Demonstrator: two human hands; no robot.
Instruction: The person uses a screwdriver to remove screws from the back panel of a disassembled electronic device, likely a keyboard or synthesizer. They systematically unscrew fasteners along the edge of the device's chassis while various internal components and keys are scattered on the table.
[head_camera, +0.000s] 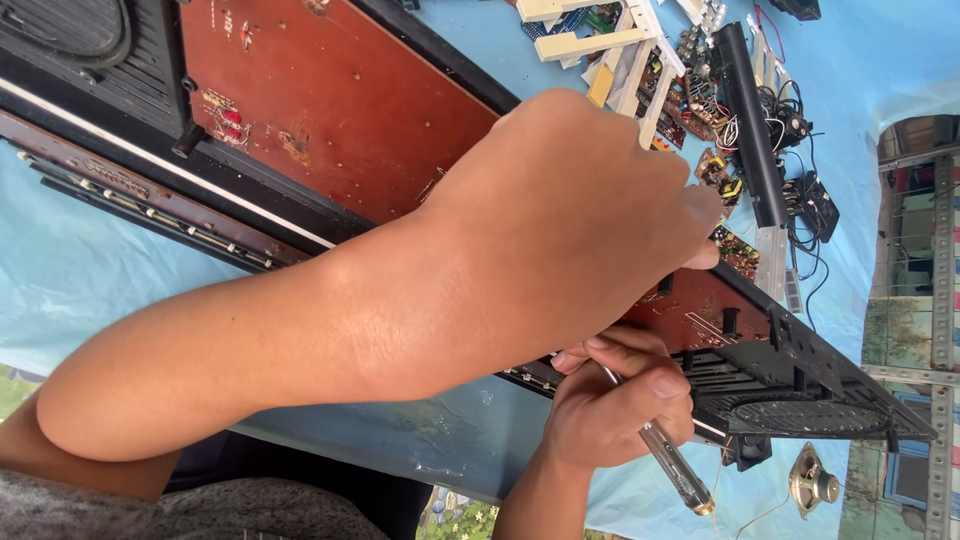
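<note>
— Blue cloth is covering the tabletop (70, 270), isn't it? What is lying nearest to us?

— Nearest, the right hand (610, 405) is reaching in from below. Its fingers (640, 385) are clenching around a screwdriver (668, 455) with a clear handle, and the handle end is pointing down toward the edge of the cloth. The tip is going in under the other hand, so I cannot tell what it is touching.

— And the left hand?

— The left forearm is crossing the whole view from the lower left. The left hand (590, 210) is lying palm down on the opened keyboard casing (800, 385), and its fingers are pressing on the brown circuit board (340, 100) inside. They are flat rather than curled round anything, as far as the back of the hand is letting me see.

— Where is the casing sitting?

— It is running diagonally across the tabletop, from upper left to lower right, with a speaker grille (810, 415) showing at the lower right end.

— Anything beside it?

— A small loose speaker (812, 483) is lying just beside that end, on the cloth. Farther off, white keys (600, 40), small boards with wires (720, 175) and a long black strip (750, 125) are lying together near the top.
</note>
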